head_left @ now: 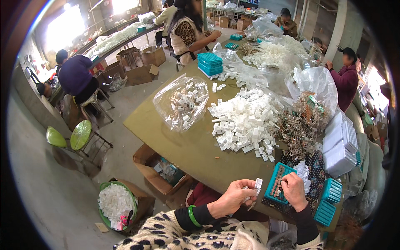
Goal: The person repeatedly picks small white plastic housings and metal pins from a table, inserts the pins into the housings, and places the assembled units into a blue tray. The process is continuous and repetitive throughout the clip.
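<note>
My left hand (238, 195) pinches a small white plastic casing (258, 184) near the table's front edge. Something smaller lies under the fingers of that hand, too hidden to name. Over a teal tray (286, 168), my right hand (295, 190) is closed, its fingertips down at the tray's contents. Rows of small round brownish parts (276, 187) stand in this tray. If those fingers hold anything, it is hidden. Beyond the tray spreads a big heap of white casings (246, 118). Little white pieces (303, 175) lie on a dark dotted cloth (316, 162) beside my right hand.
A clear bag of casings (183, 102) sits at left, and a tangle of wired parts (302, 125) lies behind the cloth. White trays (341, 143) and teal trays (332, 191) stand at right. An open carton (152, 166) and a full green basket (118, 204) are on the floor. Several people work nearby.
</note>
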